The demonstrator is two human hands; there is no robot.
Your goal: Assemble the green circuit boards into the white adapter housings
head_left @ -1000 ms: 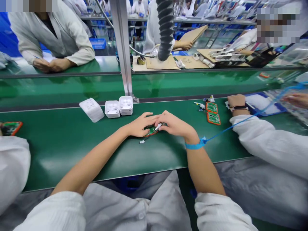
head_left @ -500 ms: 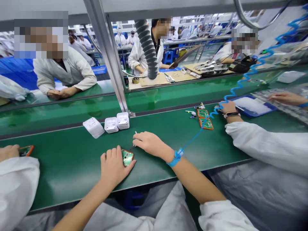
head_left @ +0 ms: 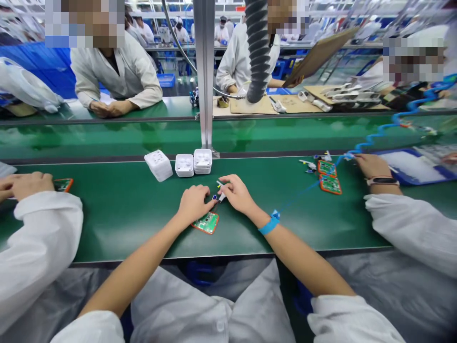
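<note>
A green circuit board with an orange rim (head_left: 207, 223) lies on the bench in front of me, beside and partly under my left hand (head_left: 193, 206). The thumb and bent fingers of that hand close at a small blue-and-white part (head_left: 214, 197), whose thin dark wires run down toward the board. My right hand (head_left: 238, 194), with a blue strap at the wrist, pinches a small white wired part (head_left: 222, 197) just to the right of the blue one. The fingertips partly hide both small parts.
Stacks of white plastic casings (head_left: 184, 165) stand behind my hands. To the right lie two orange-rimmed boards (head_left: 329, 176) and loose white wired parts (head_left: 309, 165). Co-workers' hands (head_left: 34, 186) (head_left: 374, 166) work on both sides. A metal post (head_left: 206, 95) rises at the bench's back edge.
My left hand has shifted from gripping the board to the small parts above it, leaving more of the board uncovered. Both hands are closer together. The camera view has turned and levelled.
</note>
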